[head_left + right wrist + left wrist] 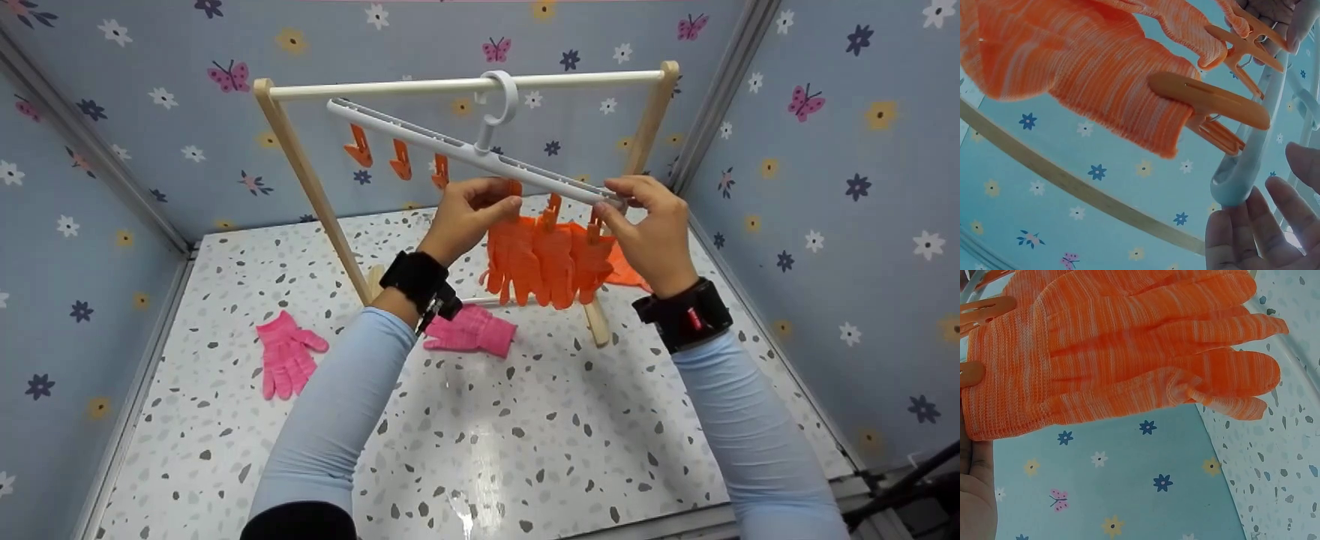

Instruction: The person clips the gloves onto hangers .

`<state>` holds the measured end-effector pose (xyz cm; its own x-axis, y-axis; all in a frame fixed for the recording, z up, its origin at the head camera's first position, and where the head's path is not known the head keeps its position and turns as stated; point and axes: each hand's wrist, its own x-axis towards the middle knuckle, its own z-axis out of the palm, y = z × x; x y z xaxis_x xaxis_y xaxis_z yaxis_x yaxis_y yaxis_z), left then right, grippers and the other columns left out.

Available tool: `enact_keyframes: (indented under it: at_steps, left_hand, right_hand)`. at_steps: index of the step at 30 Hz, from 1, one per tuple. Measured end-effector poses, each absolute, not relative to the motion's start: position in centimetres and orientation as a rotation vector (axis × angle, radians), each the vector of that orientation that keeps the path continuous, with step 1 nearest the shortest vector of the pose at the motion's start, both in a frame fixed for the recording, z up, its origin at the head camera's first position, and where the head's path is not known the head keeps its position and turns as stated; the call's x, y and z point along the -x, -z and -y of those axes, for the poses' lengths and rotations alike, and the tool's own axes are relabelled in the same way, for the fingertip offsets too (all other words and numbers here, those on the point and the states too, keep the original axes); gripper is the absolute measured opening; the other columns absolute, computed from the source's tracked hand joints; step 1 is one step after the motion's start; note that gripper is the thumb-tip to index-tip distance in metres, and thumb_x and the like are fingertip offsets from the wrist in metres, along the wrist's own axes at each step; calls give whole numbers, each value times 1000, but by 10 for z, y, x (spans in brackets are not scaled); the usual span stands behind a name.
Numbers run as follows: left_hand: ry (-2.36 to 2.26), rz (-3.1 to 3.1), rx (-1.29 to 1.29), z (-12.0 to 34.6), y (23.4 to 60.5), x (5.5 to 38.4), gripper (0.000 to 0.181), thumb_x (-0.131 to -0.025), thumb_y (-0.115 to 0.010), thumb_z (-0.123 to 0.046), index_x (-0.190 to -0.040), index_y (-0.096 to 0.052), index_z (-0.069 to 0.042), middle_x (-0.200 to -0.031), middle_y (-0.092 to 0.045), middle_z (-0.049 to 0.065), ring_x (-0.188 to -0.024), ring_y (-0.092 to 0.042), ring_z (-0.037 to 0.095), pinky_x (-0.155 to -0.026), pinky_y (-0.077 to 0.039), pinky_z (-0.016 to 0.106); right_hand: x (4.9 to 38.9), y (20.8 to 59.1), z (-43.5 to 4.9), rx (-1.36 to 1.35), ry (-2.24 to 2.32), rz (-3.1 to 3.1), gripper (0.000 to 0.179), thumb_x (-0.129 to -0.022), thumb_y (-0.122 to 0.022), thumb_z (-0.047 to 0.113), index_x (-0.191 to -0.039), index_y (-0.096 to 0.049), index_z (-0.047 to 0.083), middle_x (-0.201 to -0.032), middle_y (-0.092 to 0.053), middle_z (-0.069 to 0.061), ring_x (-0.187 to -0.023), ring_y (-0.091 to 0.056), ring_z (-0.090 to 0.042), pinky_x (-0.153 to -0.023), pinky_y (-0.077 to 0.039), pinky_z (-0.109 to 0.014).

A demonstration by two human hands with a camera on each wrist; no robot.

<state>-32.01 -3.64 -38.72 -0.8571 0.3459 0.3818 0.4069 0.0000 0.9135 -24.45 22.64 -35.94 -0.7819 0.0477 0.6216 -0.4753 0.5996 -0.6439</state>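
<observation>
Left hand (469, 217) appears to pinch an orange clip (514, 189) above the orange gloves (553, 262), which hang between it and the right hand (658, 232). Right fingers, spread, touch the hanger (424, 138). Lopsided load could slide the hook (513, 97); weak clip bite could drop a glove. Count: six clips, one hanger, two pink gloves (289, 360) below left hand; hung gloves uncountable.

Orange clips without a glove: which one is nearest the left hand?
The third clip from the left end of the hanger: it hangs beside the left hand; the other two hang farther left.
</observation>
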Motion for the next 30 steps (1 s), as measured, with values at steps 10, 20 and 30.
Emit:
enact_keyframes:
  at_steps: [10,20,30]
  left_hand:
    - [2035,2179,852,36,388,320,27,-101,-76,-9,-124,-77,5,-108,-79,15,-92,-74,13,-88,-63,29]
    - [1992,2207,849,39,387,320,28,-102,-75,-9,-125,-76,7,-109,-79,16,-93,-73,11,-88,-62,27]
    - [1904,2261,848,44,384,315,33,-105,-72,-14,-135,-74,-1,-120,-79,16,-110,-75,21,-99,-60,34]
  right_hand:
    - [247,365,-236,-324,-1090,2306,28,-98,-79,3,-124,-77,-8,-117,-78,-25,-103,-71,-36,-91,-49,-19]
    - [246,369,-236,-317,-1063,2317,24,-99,-78,2,-120,-79,-7,-111,-79,-26,-97,-74,-39,-86,-47,-7]
    - [243,373,-234,-409,-1011,2273,22,-96,-82,4,-115,-80,-7,-105,-80,-24,-91,-75,-36,-86,-47,-7]
